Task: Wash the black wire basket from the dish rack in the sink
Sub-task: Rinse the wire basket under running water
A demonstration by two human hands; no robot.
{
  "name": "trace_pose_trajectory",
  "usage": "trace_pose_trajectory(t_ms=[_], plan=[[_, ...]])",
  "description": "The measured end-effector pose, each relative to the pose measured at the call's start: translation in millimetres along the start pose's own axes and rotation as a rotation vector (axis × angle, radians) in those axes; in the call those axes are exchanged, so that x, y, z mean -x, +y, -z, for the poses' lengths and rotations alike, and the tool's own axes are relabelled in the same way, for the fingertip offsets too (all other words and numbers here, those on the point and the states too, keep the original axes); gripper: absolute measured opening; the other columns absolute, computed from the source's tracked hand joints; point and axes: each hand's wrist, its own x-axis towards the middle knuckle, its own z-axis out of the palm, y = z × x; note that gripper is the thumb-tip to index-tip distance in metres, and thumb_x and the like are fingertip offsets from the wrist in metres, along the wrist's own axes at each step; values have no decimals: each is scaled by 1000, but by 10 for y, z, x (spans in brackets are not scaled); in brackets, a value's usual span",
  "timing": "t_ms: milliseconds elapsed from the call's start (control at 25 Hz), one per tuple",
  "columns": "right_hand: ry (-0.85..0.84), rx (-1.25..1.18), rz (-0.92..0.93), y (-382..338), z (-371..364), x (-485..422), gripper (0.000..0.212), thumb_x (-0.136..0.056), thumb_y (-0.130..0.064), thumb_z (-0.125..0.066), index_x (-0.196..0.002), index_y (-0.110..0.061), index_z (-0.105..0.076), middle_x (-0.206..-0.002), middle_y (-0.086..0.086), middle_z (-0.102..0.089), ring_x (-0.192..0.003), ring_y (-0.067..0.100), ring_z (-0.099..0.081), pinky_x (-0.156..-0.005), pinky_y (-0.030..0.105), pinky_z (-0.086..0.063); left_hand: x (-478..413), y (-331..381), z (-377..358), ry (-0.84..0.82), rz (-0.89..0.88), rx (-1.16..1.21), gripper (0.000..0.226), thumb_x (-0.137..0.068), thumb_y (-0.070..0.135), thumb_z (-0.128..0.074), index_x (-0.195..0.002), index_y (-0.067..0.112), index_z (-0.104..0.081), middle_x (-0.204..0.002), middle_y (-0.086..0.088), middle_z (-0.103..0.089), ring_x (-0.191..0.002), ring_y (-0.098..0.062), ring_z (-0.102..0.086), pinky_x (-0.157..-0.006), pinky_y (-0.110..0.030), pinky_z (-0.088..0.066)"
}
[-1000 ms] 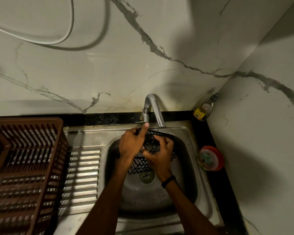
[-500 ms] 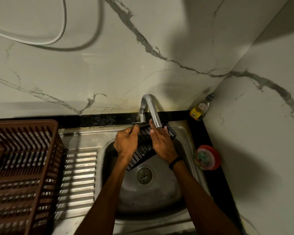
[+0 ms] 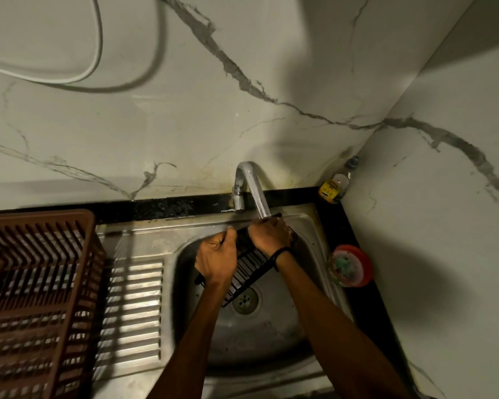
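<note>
Left hand (image 3: 216, 259): fingers curled tight on basket (image 3: 249, 267) near-left edge; we read a firm grip.
Right hand (image 3: 268, 236): just right of it, under tap (image 3: 255, 191) spout, fingers curled over basket's far end; black band (image 3: 280, 252) on wrist.
Basket: tilted, held between both hands over sink (image 3: 314, 226), low corner near drain (image 3: 245, 300).
Rack (image 3: 38, 283): well left of left hand, on drainboard (image 3: 133, 306).
Bottle (image 3: 336, 184), red tub (image 3: 350, 264): right of right hand, on counter; bottle farther back.
Water: we can't tell if it runs.
</note>
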Motion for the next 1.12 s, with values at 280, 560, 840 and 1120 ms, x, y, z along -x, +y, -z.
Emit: trace_pose_trajectory(t_ms=[280, 560, 840, 1120], plan=[[-24, -135, -133, -25, 60, -41, 74, -87, -50, -36, -147, -6, -35, -153, 20, -32, -139, 35, -33, -117, 48, -22, 175, -52, 30, 115, 71, 41, 28, -95, 36, -65, -84, 14, -78, -84, -9, -73, -91, -33, -69, -91, -43, -54], [-51, -129, -79, -110, 70, -49, 74, -90, -50, -33, -150, -7, -28, -155, 17, -28, -142, 34, -25, -119, 46, -18, 232, 28, 37, 165, 78, 91, 22, -97, 31, -65, -84, 14, -73, -81, -1, -60, -94, -32, -65, -87, -36, -46], [-76, -123, -74, 9, 43, -203, 68, -90, -45, -28, -145, -7, -37, -152, 18, -34, -139, 34, -30, -117, 49, -22, 205, 4, 22, 214, 158, 80, 34, -95, 30, -68, -63, 28, -56, -76, 0, -58, -87, -25, -59, -86, -32, -40], [-78, -164, 174, 154, -9, -52, 51, -87, -40, -37, -131, -21, -53, -143, 11, -43, -136, 33, -35, -112, 50, -28, 8, -165, 54, 236, 249, 150, 25, -89, 40, -70, -72, 23, -64, -92, -8, -68, -97, -29, -62, -102, -43, -45]])
